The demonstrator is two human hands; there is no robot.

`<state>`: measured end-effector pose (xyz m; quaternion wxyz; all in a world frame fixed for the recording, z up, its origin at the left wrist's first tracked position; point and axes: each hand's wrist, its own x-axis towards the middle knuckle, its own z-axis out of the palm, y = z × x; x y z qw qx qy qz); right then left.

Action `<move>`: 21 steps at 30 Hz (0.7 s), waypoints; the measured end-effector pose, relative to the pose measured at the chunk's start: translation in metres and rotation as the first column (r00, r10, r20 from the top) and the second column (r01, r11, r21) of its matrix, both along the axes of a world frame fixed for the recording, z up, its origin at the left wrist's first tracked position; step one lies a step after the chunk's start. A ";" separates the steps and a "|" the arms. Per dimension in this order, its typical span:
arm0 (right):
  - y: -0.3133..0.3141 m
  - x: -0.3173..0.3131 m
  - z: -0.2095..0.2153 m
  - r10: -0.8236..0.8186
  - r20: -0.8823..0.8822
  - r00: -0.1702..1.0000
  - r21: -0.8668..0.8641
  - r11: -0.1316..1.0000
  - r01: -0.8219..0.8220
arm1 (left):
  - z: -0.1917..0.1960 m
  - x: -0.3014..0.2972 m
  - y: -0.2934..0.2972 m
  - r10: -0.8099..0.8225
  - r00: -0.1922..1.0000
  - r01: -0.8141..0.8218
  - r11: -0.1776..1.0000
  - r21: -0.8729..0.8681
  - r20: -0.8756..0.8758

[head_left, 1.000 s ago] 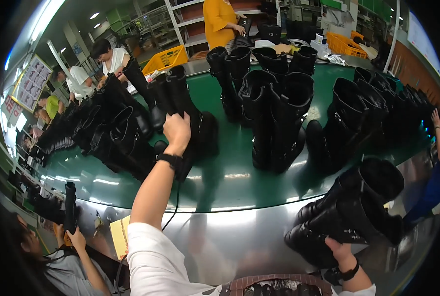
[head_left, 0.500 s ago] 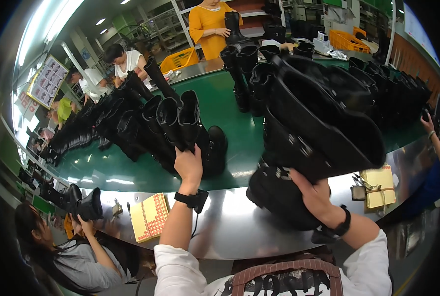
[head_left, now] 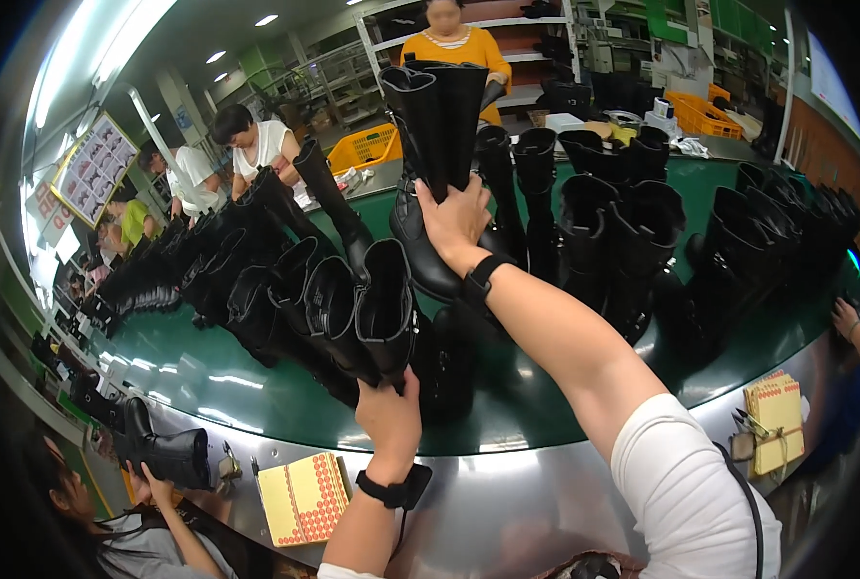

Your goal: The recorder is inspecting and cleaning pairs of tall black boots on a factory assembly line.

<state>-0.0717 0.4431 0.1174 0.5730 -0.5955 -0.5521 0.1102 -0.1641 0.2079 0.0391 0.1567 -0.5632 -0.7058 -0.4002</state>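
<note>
Holding a smooth black boot [head_left: 174, 455] with its shaft pointing right, a co-worker [head_left: 140, 545] appeared at the lower left of a glossy green table [head_left: 493, 425] edged in bare metal. Next came a flat yellow card pad [head_left: 305, 497] patterned with red dots and, across the table, a perforated yellow crate [head_left: 364, 151], its contents indistinct. The camera wearer's left hand [head_left: 388, 420] was closed on the shafts of a pair of black boots [head_left: 382, 299], their pale-edged, hollow mouths facing up toward the camera. Beyond it, the right hand [head_left: 454, 217] gripped a taller-looking black pair [head_left: 449, 135] above the green surface, long axis near vertical, mouths upward, a rounded toe pointing down toward the wearer; whether the soles touched could not be told. Farther right stood open-topped boots with metal fittings [head_left: 623, 236], an orange slatted crate [head_left: 697, 114] and a string-tied yellow card bundle [head_left: 776, 420].
</note>
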 end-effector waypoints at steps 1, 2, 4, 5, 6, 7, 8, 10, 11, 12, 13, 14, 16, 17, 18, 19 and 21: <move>0.015 -0.005 -0.010 0.010 0.044 0.999 0.020 1.000 -0.011 | -0.001 -0.002 0.002 -0.004 1.000 0.004 1.000 0.001 -0.014; 0.024 -0.002 -0.028 0.109 0.134 0.985 -0.023 0.994 -0.107 | -0.003 -0.003 0.001 -0.012 1.000 0.012 1.000 -0.019 -0.018; 0.030 -0.002 -0.081 0.255 0.462 0.849 -0.355 0.931 -0.086 | -0.005 -0.006 0.002 -0.022 0.999 0.023 1.000 0.006 -0.026; 0.029 -0.001 -0.111 0.426 0.572 0.701 -0.572 0.820 -0.032 | -0.006 -0.007 0.004 -0.060 0.998 0.061 0.997 0.036 -0.028; 0.027 0.000 -0.139 0.451 0.414 0.790 -0.625 0.772 -0.113 | -0.007 -0.008 0.003 -0.035 0.997 0.035 0.999 -0.014 -0.064; 0.032 0.000 -0.159 0.342 0.648 0.681 -0.409 0.910 -0.068 | -0.008 -0.008 0.004 -0.044 0.997 0.042 0.999 -0.031 -0.067; 0.037 -0.001 -0.174 0.302 0.643 0.704 -0.346 0.934 -0.085 | -0.008 -0.009 0.005 -0.082 0.997 0.082 0.997 -0.007 0.006; 0.044 -0.001 -0.187 0.283 0.652 0.703 -0.334 0.940 -0.069 | -0.008 -0.011 0.007 -0.139 0.990 0.139 0.990 0.012 0.040; 0.048 -0.003 -0.185 0.354 0.560 0.749 -0.418 0.902 -0.113 | -0.008 -0.011 0.008 -0.153 0.988 0.154 0.987 -0.037 0.019; 0.049 0.000 -0.179 0.398 0.553 0.731 -0.490 0.866 -0.101 | -0.007 -0.011 0.009 -0.143 0.989 0.143 0.990 0.004 0.022; 0.048 0.001 -0.171 0.442 0.531 0.723 -0.531 0.838 -0.123 | -0.005 -0.012 0.009 -0.126 0.992 0.124 0.991 0.050 0.023; 0.042 0.007 -0.162 0.498 0.537 0.681 -0.596 0.795 -0.111 | -0.004 -0.011 0.009 -0.081 0.997 0.081 0.997 0.020 0.006; 0.020 0.019 -0.148 0.499 0.537 0.680 -0.584 0.802 -0.127 | -0.001 -0.011 0.007 -0.060 0.996 0.060 0.998 0.009 -0.065; 0.006 0.027 -0.144 0.519 0.510 0.685 -0.607 0.782 -0.141 | 0.000 -0.010 0.006 -0.049 0.997 0.050 0.999 0.006 -0.059; -0.010 0.035 -0.140 0.517 0.482 0.708 -0.586 0.790 -0.177 | 0.001 -0.009 0.005 -0.042 0.997 0.043 0.999 0.017 -0.063; -0.027 0.044 -0.138 0.517 0.453 0.727 -0.561 0.798 -0.218 | 0.002 -0.008 0.004 -0.037 0.999 0.037 0.998 -0.048 0.003; -0.064 0.066 -0.134 0.365 0.710 0.602 -0.297 0.930 -0.214 | 0.002 -0.004 0.002 -0.031 0.996 0.040 0.993 -0.108 0.080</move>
